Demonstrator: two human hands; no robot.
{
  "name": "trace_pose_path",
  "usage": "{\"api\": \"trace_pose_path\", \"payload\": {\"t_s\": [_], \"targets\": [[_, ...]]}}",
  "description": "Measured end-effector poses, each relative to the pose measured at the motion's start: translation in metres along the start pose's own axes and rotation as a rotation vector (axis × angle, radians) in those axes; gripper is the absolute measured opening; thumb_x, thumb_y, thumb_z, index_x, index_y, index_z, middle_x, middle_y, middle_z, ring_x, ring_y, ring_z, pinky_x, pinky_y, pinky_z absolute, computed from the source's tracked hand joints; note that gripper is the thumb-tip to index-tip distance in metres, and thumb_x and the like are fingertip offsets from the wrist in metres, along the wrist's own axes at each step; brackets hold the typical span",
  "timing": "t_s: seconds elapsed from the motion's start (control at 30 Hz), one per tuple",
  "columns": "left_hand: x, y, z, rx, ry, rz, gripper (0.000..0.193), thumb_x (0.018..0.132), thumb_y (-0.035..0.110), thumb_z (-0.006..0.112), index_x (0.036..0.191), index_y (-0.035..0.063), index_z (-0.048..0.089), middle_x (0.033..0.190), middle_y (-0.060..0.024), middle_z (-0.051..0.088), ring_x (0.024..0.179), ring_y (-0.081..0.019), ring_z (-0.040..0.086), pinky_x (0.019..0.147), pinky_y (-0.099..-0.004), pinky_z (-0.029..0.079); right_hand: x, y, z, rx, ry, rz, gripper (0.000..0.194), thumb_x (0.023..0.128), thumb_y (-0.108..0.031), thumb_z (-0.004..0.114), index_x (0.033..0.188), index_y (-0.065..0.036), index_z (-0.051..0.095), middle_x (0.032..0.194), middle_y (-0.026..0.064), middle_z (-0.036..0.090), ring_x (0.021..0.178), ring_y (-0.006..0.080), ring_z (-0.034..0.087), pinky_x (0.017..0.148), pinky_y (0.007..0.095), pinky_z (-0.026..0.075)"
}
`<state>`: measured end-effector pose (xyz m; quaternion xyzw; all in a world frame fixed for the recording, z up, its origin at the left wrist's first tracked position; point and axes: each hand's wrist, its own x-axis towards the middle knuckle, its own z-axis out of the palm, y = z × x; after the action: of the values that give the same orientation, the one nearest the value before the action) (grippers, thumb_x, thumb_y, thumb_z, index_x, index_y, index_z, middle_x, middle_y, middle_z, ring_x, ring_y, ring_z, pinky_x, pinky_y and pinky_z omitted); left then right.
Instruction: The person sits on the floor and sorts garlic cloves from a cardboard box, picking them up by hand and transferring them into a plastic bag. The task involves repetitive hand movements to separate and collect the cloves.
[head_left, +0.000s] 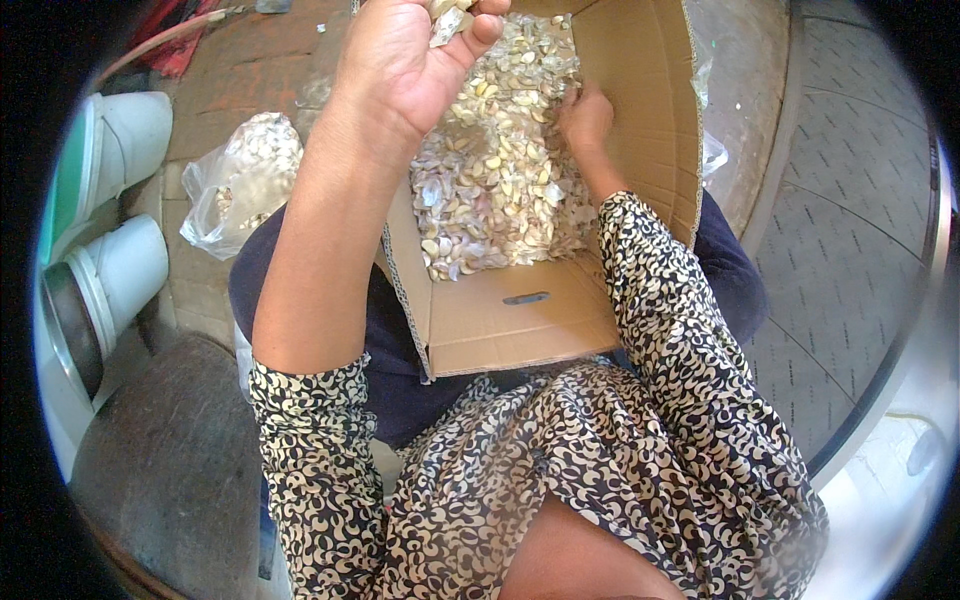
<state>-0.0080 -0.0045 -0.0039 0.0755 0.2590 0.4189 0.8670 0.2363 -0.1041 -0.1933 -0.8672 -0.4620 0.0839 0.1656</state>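
An open cardboard box (525, 322) lies between my knees with many garlic cloves and loose papery skins (517, 180) spread over its bottom. My left hand (420, 60) is raised over the far left side of the box, palm up, with fingers curled round pale garlic skins (450, 22); its fingertips are partly cut off by the picture's top edge. Inside the box, near its right wall, my right hand (586, 116) reaches down to the cloves. It is a little blurred, and its fingertips are hidden, so what it holds does not show.
On the brick floor at left stands a clear plastic bag (259, 169) of pale pieces. White buckets (131, 142) stand beyond it, above a dark round surface (172, 465) at lower left. Right of the box are a plastic bag (712, 154) and grey printed panels (832, 247).
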Motion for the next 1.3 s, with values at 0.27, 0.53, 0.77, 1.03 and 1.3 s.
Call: {"api": "trace_pose_path", "payload": {"t_s": [0.27,0.53,0.77,1.03,1.3], "targets": [[0.003,-0.002,0.0,-0.002,-0.011,-0.018,0.018,0.099,0.01,0.066,0.112,-0.0021,0.064,0.092,-0.0102,0.069,0.073,-0.0164,0.068,0.058,-0.0246,0.059,-0.001,0.014,0.007,0.066,0.011,0.085,0.029,0.094,-0.028,0.065,0.098,-0.001,0.072,0.092,0.0276,0.071,0.091,0.0464,0.069,0.081,0.0556,0.054],[-0.002,0.001,0.006,0.046,0.03,0.004,0.019,0.099,0.011,0.066,0.113,-0.0018,0.065,0.093,-0.0097,0.07,0.074,-0.0159,0.067,0.059,-0.0241,0.058,0.001,-0.022,-0.006,-0.218,-0.205,-0.135,0.037,0.093,-0.039,0.069,0.1,-0.003,0.072,0.089,0.0229,0.073,0.086,0.0419,0.071,0.076,0.0529,0.056],[0.001,-0.001,0.005,0.051,0.027,0.003,0.019,0.099,0.012,0.066,0.112,-0.0014,0.065,0.093,-0.0095,0.07,0.074,-0.0159,0.067,0.059,-0.0243,0.058,0.026,-0.012,0.001,-0.315,-0.241,-0.28,0.032,0.097,-0.033,0.064,0.093,-0.002,0.071,0.091,0.0211,0.075,0.084,0.0348,0.074,0.069,0.0459,0.057],[-0.001,0.002,0.003,0.056,0.047,0.008,0.019,0.099,0.012,0.066,0.113,-0.0009,0.065,0.094,-0.0093,0.069,0.074,-0.0163,0.067,0.059,-0.0242,0.057,0.021,-0.022,-0.029,1.313,-0.656,0.54,0.028,0.103,-0.026,0.056,0.11,0.0,0.065,0.087,0.0091,0.068,0.068,0.014,0.059,0.051,0.0257,0.045],[0.003,0.001,0.003,0.031,0.022,-0.008,0.018,0.098,0.011,0.067,0.111,-0.0016,0.066,0.093,-0.0098,0.069,0.072,-0.0171,0.066,0.058,-0.0243,0.057,0.028,0.001,-0.022,0.628,-0.409,0.19,0.038,0.095,-0.027,0.069,0.113,0.006,0.068,0.104,0.0167,0.074,0.082,0.026,0.071,0.068,0.0389,0.056]]}}
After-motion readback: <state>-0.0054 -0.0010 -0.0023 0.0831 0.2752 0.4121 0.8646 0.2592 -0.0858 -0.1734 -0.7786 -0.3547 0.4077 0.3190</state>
